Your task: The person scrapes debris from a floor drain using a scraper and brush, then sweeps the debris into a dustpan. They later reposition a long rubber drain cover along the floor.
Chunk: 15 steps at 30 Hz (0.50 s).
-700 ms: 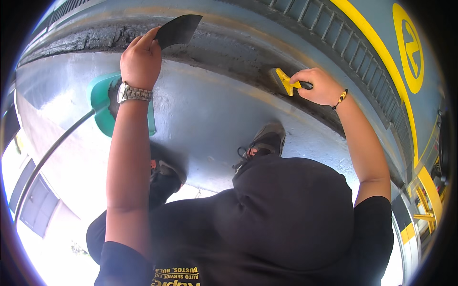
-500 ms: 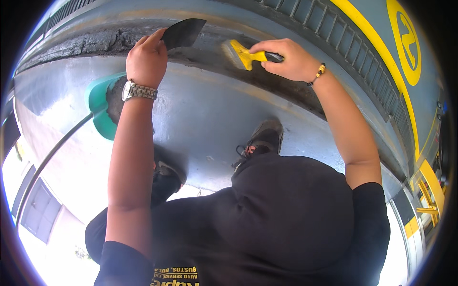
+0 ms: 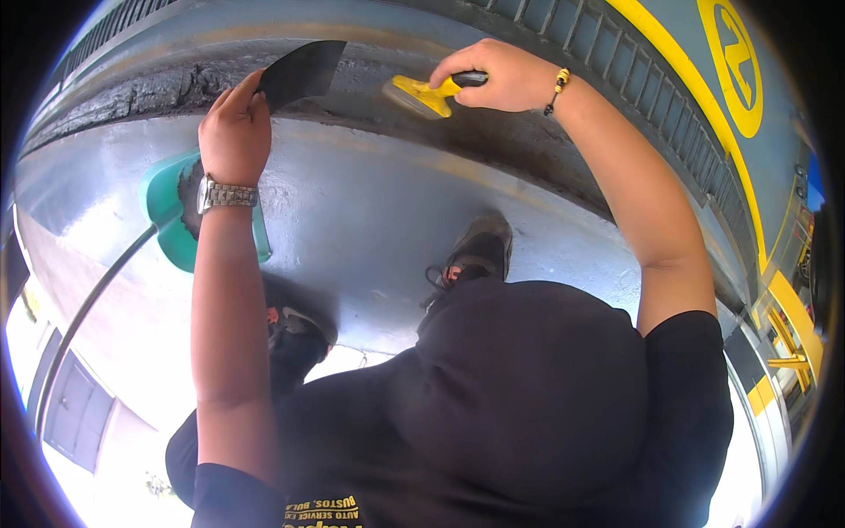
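My left hand (image 3: 234, 132) is closed on the edge of a black, thin curved sheet (image 3: 304, 77), held over a floor channel (image 3: 365, 92). In my right hand (image 3: 510, 77) is a yellow scraper (image 3: 422, 95) with a black grip end. Its wide flared head points left and down over the channel, apart from the sheet; its grey edge is blurred, so blade or bristles cannot be told. Dark wet sludge (image 3: 167, 88) lies along the channel to the left. A green dustpan (image 3: 163, 189) with dark dirt in it stands beside my left wrist, partly hidden by my forearm.
The dustpan's long black handle (image 3: 95, 299) curves toward the lower left. Metal grating (image 3: 616, 66) runs along the channel's far side, with a yellow painted line (image 3: 704, 106) beyond. My shoes (image 3: 480, 246) rest on the grey floor (image 3: 378, 202).
Both hands have shifted left with the sheet and the scraper still in them. The right hand is also slightly farther away, and the scraper's head has turned flatter.
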{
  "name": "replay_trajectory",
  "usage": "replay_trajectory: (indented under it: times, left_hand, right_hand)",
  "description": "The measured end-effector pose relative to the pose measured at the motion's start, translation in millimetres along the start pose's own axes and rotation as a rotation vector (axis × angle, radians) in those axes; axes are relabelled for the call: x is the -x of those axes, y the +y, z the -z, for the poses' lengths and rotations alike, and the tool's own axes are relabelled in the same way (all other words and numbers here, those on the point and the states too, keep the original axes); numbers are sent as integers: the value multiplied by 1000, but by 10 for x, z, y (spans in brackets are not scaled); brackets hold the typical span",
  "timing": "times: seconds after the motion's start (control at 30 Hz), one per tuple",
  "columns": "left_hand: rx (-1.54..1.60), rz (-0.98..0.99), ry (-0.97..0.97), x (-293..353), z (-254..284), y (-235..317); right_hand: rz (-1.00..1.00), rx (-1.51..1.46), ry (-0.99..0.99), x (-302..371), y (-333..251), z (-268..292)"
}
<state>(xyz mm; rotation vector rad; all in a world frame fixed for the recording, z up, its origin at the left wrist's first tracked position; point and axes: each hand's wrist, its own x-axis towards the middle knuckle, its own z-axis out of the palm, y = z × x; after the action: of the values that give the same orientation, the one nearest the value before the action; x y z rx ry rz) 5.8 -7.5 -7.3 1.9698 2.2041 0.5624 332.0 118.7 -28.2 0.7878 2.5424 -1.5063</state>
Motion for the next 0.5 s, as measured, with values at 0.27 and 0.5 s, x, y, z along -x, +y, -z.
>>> replay_trajectory:
  times: [0.27, 0.5]
  left_hand:
    - [38, 25, 49, -93, 63, -10]
    - [53, 108, 5, 46, -100, -10]
  right_hand:
    - [-149, 137, -223, 738, 274, -259]
    - [114, -4, 272, 352, -36, -325]
